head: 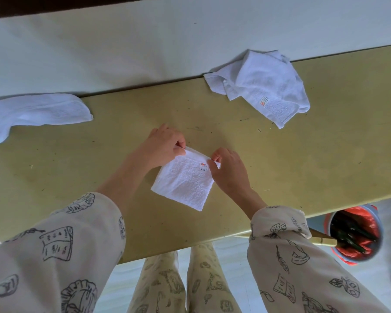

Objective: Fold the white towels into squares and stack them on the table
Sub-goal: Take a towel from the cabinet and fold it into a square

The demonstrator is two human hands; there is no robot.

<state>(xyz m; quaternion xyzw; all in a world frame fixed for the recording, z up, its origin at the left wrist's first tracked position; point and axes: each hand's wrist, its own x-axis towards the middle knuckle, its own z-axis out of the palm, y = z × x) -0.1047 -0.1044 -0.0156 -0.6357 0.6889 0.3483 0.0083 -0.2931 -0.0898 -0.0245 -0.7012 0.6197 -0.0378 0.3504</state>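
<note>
A small white towel (183, 184) folded into a square lies on the yellow-green table (303, 159) in front of me, with a red label near its far edge. My left hand (165, 143) pinches the towel's far left corner. My right hand (228, 168) pinches its far right corner, next to the label. A crumpled white towel (264, 86) with a red label lies at the table's far right edge. Another loosely bunched white towel (32, 114) lies at the far left.
A pale wall (145, 48) runs along the table's far edge. Below the table's near right corner stands a round bin (357, 236) lined with a red bag, with a wooden stick (321, 236) leaning into it. My legs show under the near edge.
</note>
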